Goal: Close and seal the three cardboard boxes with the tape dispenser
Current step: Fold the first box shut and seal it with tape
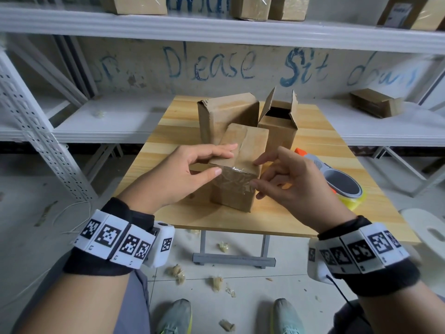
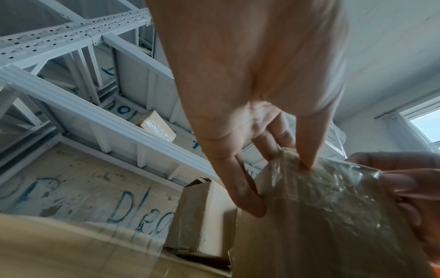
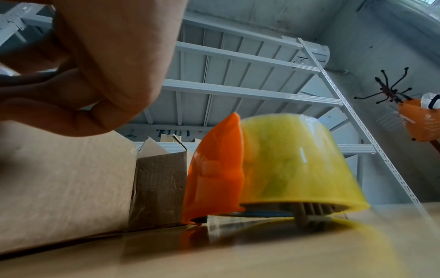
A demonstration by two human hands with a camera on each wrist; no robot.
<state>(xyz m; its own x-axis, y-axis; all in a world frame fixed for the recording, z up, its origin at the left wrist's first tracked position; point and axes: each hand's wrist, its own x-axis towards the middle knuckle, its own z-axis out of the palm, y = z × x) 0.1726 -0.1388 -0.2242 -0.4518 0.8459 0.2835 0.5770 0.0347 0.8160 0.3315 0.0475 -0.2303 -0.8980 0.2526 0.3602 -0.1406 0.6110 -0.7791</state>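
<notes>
Three cardboard boxes stand on the wooden table (image 1: 243,222). The near box (image 1: 240,196) is closed, with clear tape over its top and front face. My left hand (image 1: 225,160) lays straight fingers on the box's top left, thumb at the front edge. My right hand (image 1: 256,173) touches the taped right corner with index and thumb tips, its other fingers loosely curled. Behind stand a tall box with folded flaps (image 1: 226,114) and a box with upright open flaps (image 1: 279,124). The orange and yellow tape dispenser (image 1: 342,184) lies on the table right of my right hand, untouched.
White metal shelving (image 1: 216,27) carrying more boxes runs behind and beside the table. A white stool (image 1: 423,230) stands at the right near the table's corner. Crumpled tape scraps (image 1: 178,273) lie on the floor by my feet.
</notes>
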